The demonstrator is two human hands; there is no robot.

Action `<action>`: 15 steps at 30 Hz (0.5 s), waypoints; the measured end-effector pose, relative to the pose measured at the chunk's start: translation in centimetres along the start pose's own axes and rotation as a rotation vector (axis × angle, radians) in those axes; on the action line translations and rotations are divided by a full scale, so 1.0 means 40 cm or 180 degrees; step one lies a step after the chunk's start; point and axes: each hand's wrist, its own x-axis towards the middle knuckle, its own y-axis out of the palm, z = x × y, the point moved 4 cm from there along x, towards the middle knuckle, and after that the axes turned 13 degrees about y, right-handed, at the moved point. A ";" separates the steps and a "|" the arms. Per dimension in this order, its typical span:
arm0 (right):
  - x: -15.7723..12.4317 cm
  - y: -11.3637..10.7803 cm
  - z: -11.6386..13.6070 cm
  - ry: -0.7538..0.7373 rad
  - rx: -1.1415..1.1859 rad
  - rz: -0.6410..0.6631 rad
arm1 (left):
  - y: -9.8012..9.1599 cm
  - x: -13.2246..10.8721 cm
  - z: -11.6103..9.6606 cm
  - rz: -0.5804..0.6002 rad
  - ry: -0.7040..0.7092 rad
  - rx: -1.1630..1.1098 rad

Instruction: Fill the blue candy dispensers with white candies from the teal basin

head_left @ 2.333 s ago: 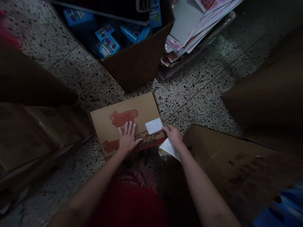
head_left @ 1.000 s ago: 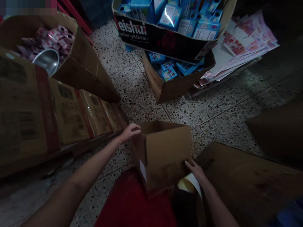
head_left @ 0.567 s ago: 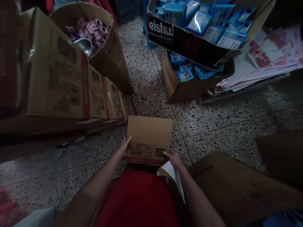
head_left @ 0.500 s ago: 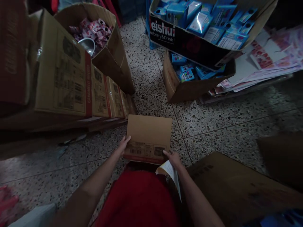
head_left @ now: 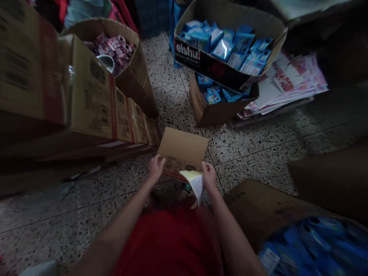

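Observation:
A flat brown cardboard piece (head_left: 184,147) with printed labels and a red stripe on its near edge is held between both hands over the speckled floor. My left hand (head_left: 156,168) grips its left edge, fingers wrapped over the printed part. At the right edge, my right hand (head_left: 209,175) pinches the cardboard. White and yellowish paper sheets (head_left: 196,184) hang beside that hand, curled over the near edge of the cardboard; how they are held is partly hidden.
Sealed cartons (head_left: 92,88) line the left. Behind them a round carton (head_left: 138,69) holds pink packets and a metal scoop. Blue packs fill a black-printed box (head_left: 212,71), stacked on another box (head_left: 212,115). Printed sheets (head_left: 287,84) lie right; more blue packs (head_left: 313,245) sit lower right.
The cardboard has tilted, and both hands sit slightly higher in view. The paper sheets have shifted up and left, now overlapping the cardboard's near edge. The camera view has also shifted.

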 end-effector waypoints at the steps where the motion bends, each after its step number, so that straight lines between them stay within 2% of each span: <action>1: -0.038 -0.012 0.036 -0.0081 0.0076 -0.0065 | -0.012 -0.046 -0.041 0.0276 0.0063 -0.0390; 3: -0.119 -0.025 0.103 -0.0198 0.0201 -0.0176 | -0.033 -0.150 -0.119 0.0879 0.0010 -0.1308; 5: -0.202 -0.019 0.158 -0.0309 0.0284 -0.0171 | -0.058 -0.244 -0.188 0.1237 -0.0135 -0.2151; 7: -0.286 0.006 0.201 -0.0448 0.0344 -0.0042 | -0.095 -0.304 -0.238 0.1244 -0.0221 -0.2723; 10: -0.412 0.054 0.232 -0.0643 0.0372 0.0291 | -0.191 -0.327 -0.264 0.0807 -0.0111 -0.2945; 12: -0.497 0.093 0.234 -0.0775 0.0249 0.0884 | -0.288 -0.327 -0.254 0.0517 0.0032 -0.2891; 14: -0.589 0.146 0.225 -0.0881 -0.0103 0.2031 | -0.405 -0.341 -0.227 0.0327 0.0114 -0.2823; 15: -0.635 0.170 0.219 -0.0876 -0.0295 0.2471 | -0.466 -0.357 -0.211 0.0260 0.0139 -0.2798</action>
